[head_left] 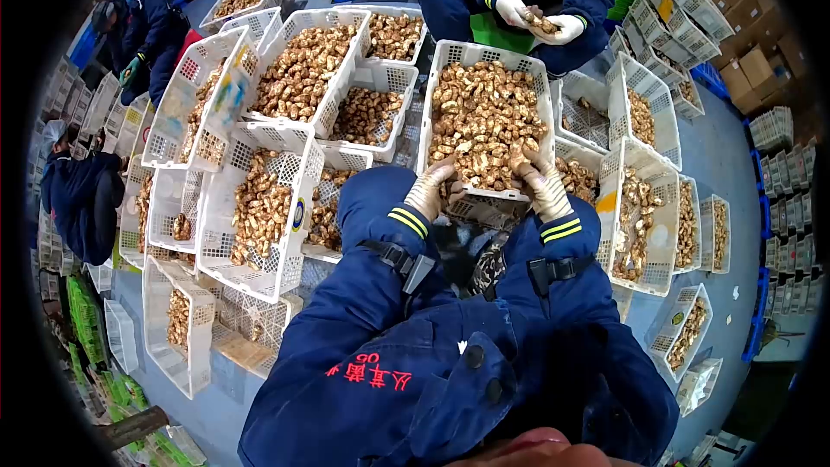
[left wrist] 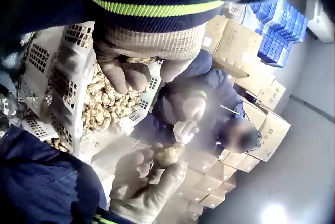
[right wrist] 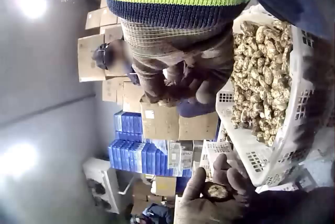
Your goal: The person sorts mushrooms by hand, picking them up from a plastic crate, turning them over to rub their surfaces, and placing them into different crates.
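At centre, the left hand (head_left: 430, 190) curls round one knobbly piece (right wrist: 215, 191), the right hand (head_left: 545, 188) pinches one brown piece (left wrist: 168, 156), both at one heaped crate (head_left: 425, 121).

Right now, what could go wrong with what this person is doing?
The right hand could drop its pinched mushroom outside the crate, as it works beside the near rim. A careless nudge might roll pieces off the broad heap. The slanted crate at far left might slide.
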`<state>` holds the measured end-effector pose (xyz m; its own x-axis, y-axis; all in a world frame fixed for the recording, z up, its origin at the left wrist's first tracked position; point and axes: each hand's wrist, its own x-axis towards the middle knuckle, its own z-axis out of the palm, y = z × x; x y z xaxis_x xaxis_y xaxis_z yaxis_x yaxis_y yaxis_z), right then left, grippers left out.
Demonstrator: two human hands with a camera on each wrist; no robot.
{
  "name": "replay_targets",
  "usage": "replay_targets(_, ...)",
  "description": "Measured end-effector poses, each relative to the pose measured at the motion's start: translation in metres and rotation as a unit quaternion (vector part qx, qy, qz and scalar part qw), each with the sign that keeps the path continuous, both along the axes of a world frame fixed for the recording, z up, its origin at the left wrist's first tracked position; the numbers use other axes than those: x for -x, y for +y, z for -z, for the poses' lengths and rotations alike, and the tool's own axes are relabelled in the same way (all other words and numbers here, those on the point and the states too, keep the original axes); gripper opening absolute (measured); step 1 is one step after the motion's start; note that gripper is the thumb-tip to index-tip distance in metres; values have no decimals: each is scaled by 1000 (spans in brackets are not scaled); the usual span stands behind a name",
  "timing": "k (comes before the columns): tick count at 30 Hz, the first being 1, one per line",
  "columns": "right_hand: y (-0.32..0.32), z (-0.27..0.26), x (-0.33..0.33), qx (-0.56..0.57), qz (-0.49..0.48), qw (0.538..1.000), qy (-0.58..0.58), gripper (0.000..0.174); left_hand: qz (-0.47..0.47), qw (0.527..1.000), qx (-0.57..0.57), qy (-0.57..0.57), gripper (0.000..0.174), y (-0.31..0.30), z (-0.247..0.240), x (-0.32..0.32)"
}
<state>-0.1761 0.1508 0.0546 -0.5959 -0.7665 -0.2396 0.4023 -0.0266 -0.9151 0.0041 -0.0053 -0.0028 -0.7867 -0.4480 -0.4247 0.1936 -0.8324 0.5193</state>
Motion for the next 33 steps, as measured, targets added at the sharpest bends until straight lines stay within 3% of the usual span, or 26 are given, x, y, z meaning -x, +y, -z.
replay_targets(3,0,0,-4,-65,-23,970,233,46,-1,1000,16,-25,45,2,-6,-3)
replay_targets(10,0,15,-3,-110,13,826,552,44,8,1000,25,-4,48,1,1,-3)
replay_targets(12,-3,19,-6,-54,2,935,350,45,8,1000,27,-14,47,2,-3,-3)
replay_targets(14,-1,21,-6,-5,-30,991,131,43,8,999,27,-18,46,2,-6,-3)
replay_targets(15,-4,25,-8,44,-23,998,30,42,7,999,26,-18,46,1,-5,-3)
replay_targets(20,-1,32,0,95,-60,991,-77,61,5,1000,18,-11,45,1,0,-3)
replay_targets(25,0,26,-6,18,20,996,-90,72,32,998,49,-2,50,0,-7,-4)
replay_targets(30,-7,47,3,-18,-41,992,-116,54,127,987,91,26,62,2,-18,-7)
replay_targets(33,-7,44,-6,-43,-62,978,194,48,152,985,75,31,63,7,-22,-6)
